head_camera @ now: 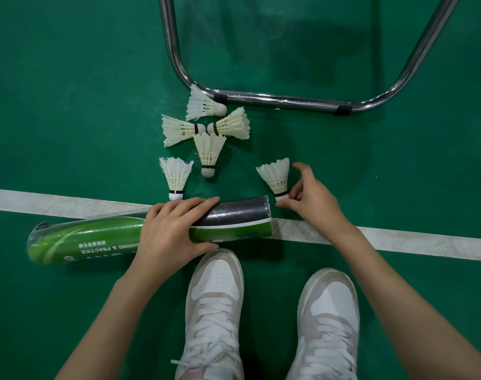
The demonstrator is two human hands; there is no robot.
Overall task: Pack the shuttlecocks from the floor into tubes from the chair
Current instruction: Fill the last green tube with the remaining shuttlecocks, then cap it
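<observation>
1. Head view, the step: a shuttlecock [275, 179] is being taken up from the green floor [69, 105] to go into the tube [234, 223]. I judge it best to lift it by the cork base, not the feathers, turn the cork toward the tube's open right end, and slide it in straight so the feathers do not fold.
2. Head view, left hand [173, 229]: it lies over the middle of the tube, fingers curled across the top and thumb at the near side, holding it down on the floor across the white court line [398, 239].
3. Head view, right hand [310, 196]: partly open, thumb and fingertips closing on the cork of that shuttlecock just beside the tube's mouth; the index finger is raised free above.
4. Head view, the rest: five more shuttlecocks [206, 130] lie clustered on the floor beyond the tube, near the chair frame [277, 100]. Two white shoes [214, 297] stand just behind the tube.
</observation>
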